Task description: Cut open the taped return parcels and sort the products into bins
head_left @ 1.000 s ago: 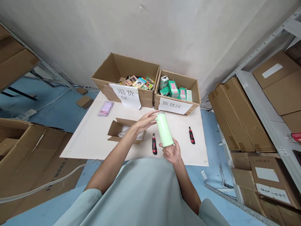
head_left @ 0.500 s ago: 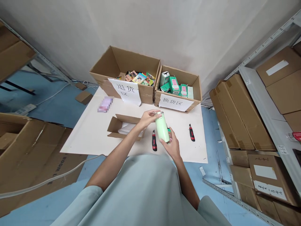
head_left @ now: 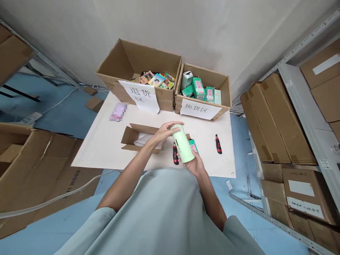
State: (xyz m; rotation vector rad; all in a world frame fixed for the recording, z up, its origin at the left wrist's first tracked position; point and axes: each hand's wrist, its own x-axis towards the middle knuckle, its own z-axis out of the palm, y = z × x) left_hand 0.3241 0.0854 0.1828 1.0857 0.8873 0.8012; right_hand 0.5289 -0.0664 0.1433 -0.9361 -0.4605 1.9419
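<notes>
Turned between the hands since half a second earlier, the pale green bottle point(head_left: 183, 146) now showed dark lettering point(head_left: 179, 144) — its marked side seemed presented for checking. Gripping its top was the left hand point(head_left: 168, 131); the right hand point(head_left: 195, 163) clasped its base, over the table point(head_left: 103, 148). Just right, partly hidden, was a green box point(head_left: 194, 146); left lay a cutter point(head_left: 175, 154) — farther left, an open carton point(head_left: 129, 138).
</notes>
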